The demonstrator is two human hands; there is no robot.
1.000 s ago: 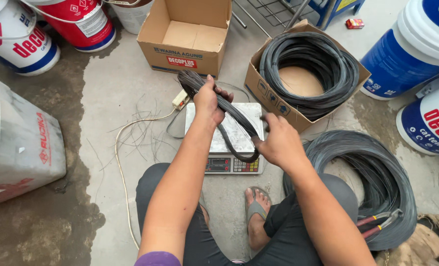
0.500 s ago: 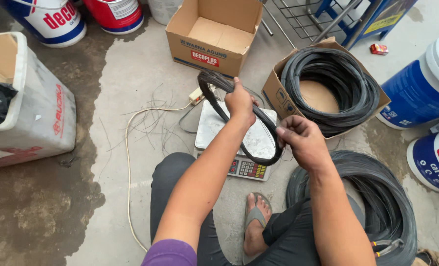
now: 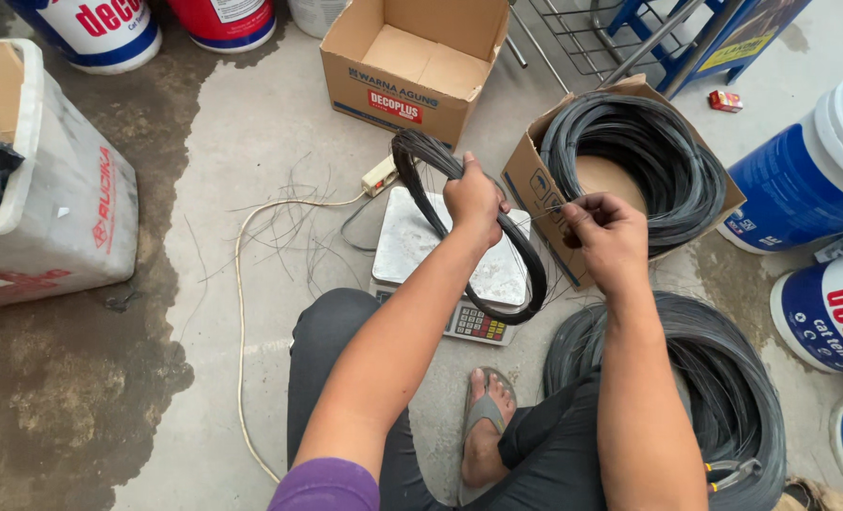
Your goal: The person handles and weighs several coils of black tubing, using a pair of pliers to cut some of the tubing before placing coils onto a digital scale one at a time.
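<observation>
left hand (image 3: 472, 199) gripping wire coil (image 3: 497, 265); right hand (image 3: 609, 237) pinching strand

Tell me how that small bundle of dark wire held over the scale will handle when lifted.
The wire bundle probably stays springy rather than floppy: gripped at one spot by the left hand, its loop keeps an oval shape. It seems light, since one hand carries it. Loose strand ends may snag; the right hand pinches one.
</observation>
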